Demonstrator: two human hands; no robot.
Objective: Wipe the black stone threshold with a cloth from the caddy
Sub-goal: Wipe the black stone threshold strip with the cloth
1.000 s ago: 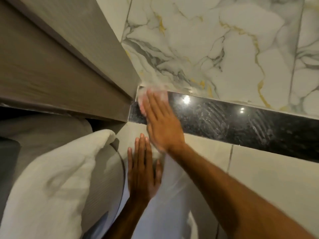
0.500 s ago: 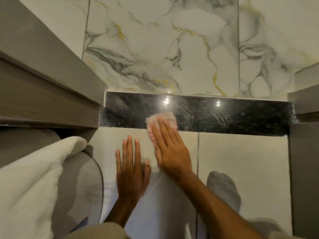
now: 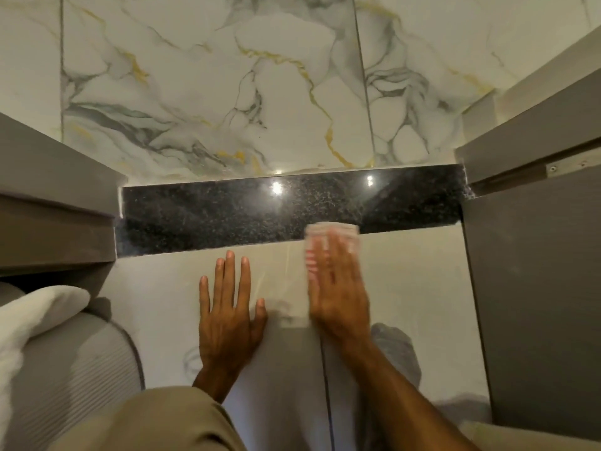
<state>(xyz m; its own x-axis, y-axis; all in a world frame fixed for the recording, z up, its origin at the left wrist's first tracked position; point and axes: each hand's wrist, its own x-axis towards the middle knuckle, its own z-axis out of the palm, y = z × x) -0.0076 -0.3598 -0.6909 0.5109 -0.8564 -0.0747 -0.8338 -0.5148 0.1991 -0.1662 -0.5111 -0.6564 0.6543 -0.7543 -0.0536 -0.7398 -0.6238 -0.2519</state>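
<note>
The black speckled stone threshold [image 3: 227, 213] runs across the floor between two grey door jambs, glossy with light spots. My right hand [image 3: 338, 288] lies flat and motion-blurred on a white cloth with red stripes [image 3: 325, 237]. The cloth's far edge overlaps the threshold's near edge, right of the middle; most of the cloth rests on the cream tile. My left hand [image 3: 227, 307] is pressed flat on the cream floor tile, fingers spread, just short of the threshold and holding nothing. No caddy is in view.
Marbled white tiles with gold veins [image 3: 227, 92] lie beyond the threshold. Grey door frames stand at left [image 3: 55, 203] and right [image 3: 527, 255]. A white towel [image 3: 29, 320] lies over a grey ribbed object [image 3: 81, 369] at lower left. My knee [image 3: 156, 421] is at the bottom.
My right hand has slid the cloth rightward along the threshold from its left end to right of the middle, and pulled it back toward the near edge. My left hand stayed planted.
</note>
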